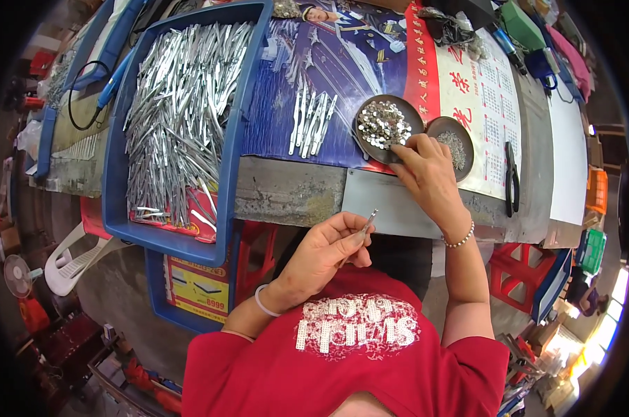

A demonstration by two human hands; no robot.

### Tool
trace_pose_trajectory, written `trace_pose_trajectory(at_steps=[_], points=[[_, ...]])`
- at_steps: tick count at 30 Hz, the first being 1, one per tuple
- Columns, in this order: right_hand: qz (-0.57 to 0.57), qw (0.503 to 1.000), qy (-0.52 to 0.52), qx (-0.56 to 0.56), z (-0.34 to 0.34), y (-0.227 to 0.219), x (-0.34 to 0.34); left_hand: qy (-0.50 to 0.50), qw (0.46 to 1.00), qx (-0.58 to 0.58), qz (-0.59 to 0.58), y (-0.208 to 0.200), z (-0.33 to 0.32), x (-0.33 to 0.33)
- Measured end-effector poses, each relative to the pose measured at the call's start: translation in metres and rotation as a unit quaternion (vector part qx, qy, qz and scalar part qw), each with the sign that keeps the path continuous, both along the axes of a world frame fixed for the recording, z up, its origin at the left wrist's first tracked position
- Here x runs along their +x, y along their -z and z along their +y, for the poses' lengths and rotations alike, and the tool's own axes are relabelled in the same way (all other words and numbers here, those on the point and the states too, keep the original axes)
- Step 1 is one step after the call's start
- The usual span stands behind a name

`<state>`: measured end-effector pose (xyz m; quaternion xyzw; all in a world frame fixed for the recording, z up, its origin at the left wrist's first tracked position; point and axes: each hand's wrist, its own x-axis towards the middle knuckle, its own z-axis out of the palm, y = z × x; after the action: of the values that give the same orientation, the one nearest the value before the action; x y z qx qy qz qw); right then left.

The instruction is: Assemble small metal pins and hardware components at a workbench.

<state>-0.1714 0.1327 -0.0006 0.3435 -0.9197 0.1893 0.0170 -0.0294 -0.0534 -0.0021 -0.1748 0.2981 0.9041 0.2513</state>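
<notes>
Metal strip [372,218] is partly hidden, pinched by left fingers [345,244]; whether right fingers [406,156] grip is unclear.

Passage is open between left fingers [342,224] and right fingers [407,156], above the grey sheet [367,189]. Leftward of the left fingers, the blue tray [233,149] obstructs.

Blue plastic tray [163,240], silver metal strips [182,104], silvery discs [380,125], dark-brown dishes [413,115], red T-shirt [259,368] with white lettering, black pliers [511,177].

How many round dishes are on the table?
2: larger dish of silvery discs, at the right hand; smaller dish of tiny pieces, immediately right of the first. Others may be hidden.
</notes>
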Motion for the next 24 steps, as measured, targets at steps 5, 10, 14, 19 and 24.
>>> trace_pose_trajectory(at_steps=[5, 10, 14, 19, 24], points=[[-0.003, 1.000, -0.024, -0.013, -0.002, 0.000, -0.001, -0.006, 1.000, -0.012, 0.000, 0.000, -0.002, -0.004], [-0.014, 0.999, -0.033, -0.027, 0.004, 0.001, -0.003, -0.024, 0.999, -0.032, 0.014, 0.005, 0.003, -0.007], [-0.144, 0.972, -0.018, -0.187, 0.002, -0.012, 0.022, -0.061, 0.996, -0.054, 0.040, 0.012, 0.009, -0.005], [-0.325, 0.887, -0.020, -0.327, -0.006, -0.010, 0.062, -0.088, 0.987, -0.113, 0.071, 0.017, 0.012, -0.005], [-0.293, 0.891, 0.040, -0.345, -0.015, -0.009, 0.077, -0.070, 0.985, -0.124, 0.095, 0.011, 0.019, -0.006]])
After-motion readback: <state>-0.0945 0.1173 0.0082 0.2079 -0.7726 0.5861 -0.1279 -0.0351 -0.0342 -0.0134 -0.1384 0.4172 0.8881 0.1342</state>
